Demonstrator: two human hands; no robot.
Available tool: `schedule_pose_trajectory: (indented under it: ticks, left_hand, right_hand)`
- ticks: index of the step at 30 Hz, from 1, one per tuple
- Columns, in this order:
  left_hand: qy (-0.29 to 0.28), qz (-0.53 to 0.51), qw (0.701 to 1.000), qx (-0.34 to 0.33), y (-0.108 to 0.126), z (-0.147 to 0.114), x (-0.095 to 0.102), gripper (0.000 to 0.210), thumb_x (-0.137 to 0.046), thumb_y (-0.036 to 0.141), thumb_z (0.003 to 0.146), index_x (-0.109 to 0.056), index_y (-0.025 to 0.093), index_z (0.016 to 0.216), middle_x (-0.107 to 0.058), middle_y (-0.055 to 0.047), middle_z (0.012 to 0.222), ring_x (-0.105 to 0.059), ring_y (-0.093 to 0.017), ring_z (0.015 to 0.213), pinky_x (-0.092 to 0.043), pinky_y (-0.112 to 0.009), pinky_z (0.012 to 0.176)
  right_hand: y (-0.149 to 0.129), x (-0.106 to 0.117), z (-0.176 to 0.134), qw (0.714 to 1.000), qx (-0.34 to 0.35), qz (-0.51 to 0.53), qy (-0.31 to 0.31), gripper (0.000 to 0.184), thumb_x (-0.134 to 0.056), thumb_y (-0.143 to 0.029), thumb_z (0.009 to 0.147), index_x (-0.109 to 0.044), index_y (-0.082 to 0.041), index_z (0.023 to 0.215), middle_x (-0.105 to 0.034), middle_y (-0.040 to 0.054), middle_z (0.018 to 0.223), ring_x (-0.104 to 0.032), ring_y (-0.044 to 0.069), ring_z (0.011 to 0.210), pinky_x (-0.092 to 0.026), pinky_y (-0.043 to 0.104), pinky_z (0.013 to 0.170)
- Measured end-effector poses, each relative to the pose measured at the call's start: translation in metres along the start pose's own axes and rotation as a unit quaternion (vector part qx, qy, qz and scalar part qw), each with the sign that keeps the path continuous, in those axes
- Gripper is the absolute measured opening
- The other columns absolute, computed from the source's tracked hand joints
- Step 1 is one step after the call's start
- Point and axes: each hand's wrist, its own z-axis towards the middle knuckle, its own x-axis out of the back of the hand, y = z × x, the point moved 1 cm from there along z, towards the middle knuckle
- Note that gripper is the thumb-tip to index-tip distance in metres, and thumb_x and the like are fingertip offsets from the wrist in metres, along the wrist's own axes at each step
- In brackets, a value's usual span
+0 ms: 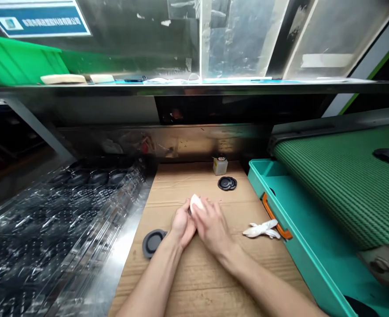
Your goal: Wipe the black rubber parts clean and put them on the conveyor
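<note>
My left hand (183,225) and my right hand (210,222) meet over the middle of the cardboard sheet (194,281). Pressed under my right fingers is a small white pad (196,203), perhaps folded cloth. My left hand curls beneath it, its fingers closed; a dark edge shows there, but what it holds is mostly hidden. Just left of my left wrist lies a dark grey round ring-shaped part (152,243). Farther back rest black round parts (227,183), overlapping, in front of a small translucent bottle (220,165) with a dark cap.
Clear plastic trays (65,220) with black round parts fill the left side. A crumpled white glove (262,229) lies at right, against a teal bin (300,246) with an orange handle. Beyond it runs a green conveyor belt (339,176). A metal shelf (194,90) crosses above.
</note>
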Motion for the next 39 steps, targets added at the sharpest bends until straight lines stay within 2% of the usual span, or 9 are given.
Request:
schedule_pose_trajectory:
  ticks: [3, 6, 9, 13, 17, 20, 23, 35, 39]
  left_hand:
    - [-0.018, 0.023, 0.999, -0.02, 0.0, 0.001, 0.002, 0.023, -0.044, 0.022, 0.094, -0.064, 0.011, 0.101, -0.07, -0.013, 0.104, -0.068, -0.019, 0.092, -0.054, -0.034, 0.09]
    - [-0.002, 0.033, 0.999, -0.01, 0.0, 0.001, 0.002, 0.025, -0.045, 0.025, 0.094, -0.064, 0.01, 0.103, -0.07, -0.015, 0.106, -0.068, -0.021, 0.093, -0.055, -0.036, 0.089]
    - [-0.004, 0.048, 0.999, -0.019, 0.0, 0.001, 0.001, 0.027, -0.043, 0.025, 0.095, -0.064, 0.01, 0.106, -0.069, -0.015, 0.107, -0.067, -0.022, 0.095, -0.055, -0.037, 0.088]
    - [-0.022, 0.04, 0.999, -0.015, 0.001, 0.001, 0.0, 0.026, -0.046, 0.027, 0.094, -0.063, 0.011, 0.107, -0.069, -0.014, 0.111, -0.066, -0.023, 0.099, -0.055, -0.039, 0.089]
    - [-0.029, 0.03, 0.999, -0.007, -0.002, 0.0, -0.002, 0.031, -0.044, 0.029, 0.095, -0.063, 0.01, 0.11, -0.067, -0.016, 0.115, -0.065, -0.025, 0.105, -0.053, -0.04, 0.094]
    - [-0.03, 0.044, 0.998, -0.015, -0.009, -0.001, -0.004, 0.033, -0.045, 0.03, 0.094, -0.064, 0.01, 0.113, -0.068, -0.016, 0.115, -0.064, -0.026, 0.108, -0.05, -0.04, 0.098]
    - [-0.036, 0.051, 0.997, -0.037, -0.014, -0.001, -0.005, 0.034, -0.045, 0.03, 0.094, -0.065, 0.011, 0.114, -0.069, -0.014, 0.113, -0.063, -0.025, 0.11, -0.049, -0.038, 0.101]
    - [-0.053, 0.073, 0.995, -0.033, -0.012, 0.002, -0.006, 0.032, -0.042, 0.026, 0.095, -0.066, 0.008, 0.106, -0.069, -0.016, 0.111, -0.063, -0.025, 0.109, -0.05, -0.041, 0.1]
    - [-0.046, 0.058, 0.997, -0.028, -0.006, 0.004, -0.003, 0.031, -0.038, 0.024, 0.096, -0.064, 0.008, 0.099, -0.069, -0.017, 0.109, -0.065, -0.024, 0.105, -0.052, -0.041, 0.097]
  right_hand:
    - [-0.001, 0.0, -0.005, 0.999, -0.047, -0.005, 0.0, 0.038, -0.035, -0.027, 0.099, -0.059, -0.021, 0.128, -0.055, 0.0115, 0.131, -0.049, 0.024, 0.105, -0.041, 0.043, 0.095]
    - [-0.002, -0.001, -0.005, 1.0, -0.024, 0.001, -0.014, 0.038, -0.038, -0.03, 0.098, -0.057, -0.023, 0.131, -0.051, 0.0107, 0.136, -0.046, 0.026, 0.109, -0.041, 0.043, 0.095]
    - [0.007, 0.001, -0.001, 0.996, -0.083, 0.002, 0.014, 0.036, -0.04, -0.03, 0.098, -0.059, -0.021, 0.126, -0.053, 0.0124, 0.131, -0.047, 0.027, 0.109, -0.042, 0.043, 0.095]
    - [0.019, 0.012, 0.0, 0.986, -0.134, 0.091, 0.039, 0.049, -0.058, -0.034, 0.088, -0.046, -0.016, 0.133, -0.055, 0.0134, 0.122, -0.052, 0.025, 0.108, -0.044, 0.038, 0.093]
    - [0.01, 0.021, -0.002, 0.98, -0.119, 0.157, -0.04, 0.044, -0.059, -0.034, 0.087, -0.044, -0.02, 0.126, -0.061, 0.0092, 0.113, -0.06, 0.022, 0.098, -0.048, 0.031, 0.082]
    - [-0.003, 0.019, 0.0, 0.986, -0.111, 0.085, -0.087, 0.037, -0.046, -0.036, 0.095, -0.042, -0.022, 0.129, -0.064, 0.0093, 0.11, -0.064, 0.023, 0.085, -0.047, 0.031, 0.071]
    - [-0.01, 0.016, 0.003, 0.988, -0.138, 0.013, -0.061, 0.033, -0.037, -0.037, 0.098, -0.043, -0.022, 0.126, -0.064, 0.0105, 0.109, -0.064, 0.024, 0.081, -0.045, 0.031, 0.067]
    - [0.005, 0.027, 0.001, 0.991, -0.103, -0.022, -0.087, 0.03, -0.037, -0.039, 0.096, -0.045, -0.024, 0.121, -0.066, 0.0085, 0.1, -0.063, 0.024, 0.076, -0.042, 0.03, 0.065]
    - [0.008, 0.028, 0.001, 0.984, -0.159, -0.036, -0.074, 0.035, -0.037, -0.045, 0.096, -0.046, -0.023, 0.121, -0.067, 0.0083, 0.089, -0.063, 0.025, 0.073, -0.04, 0.03, 0.063]
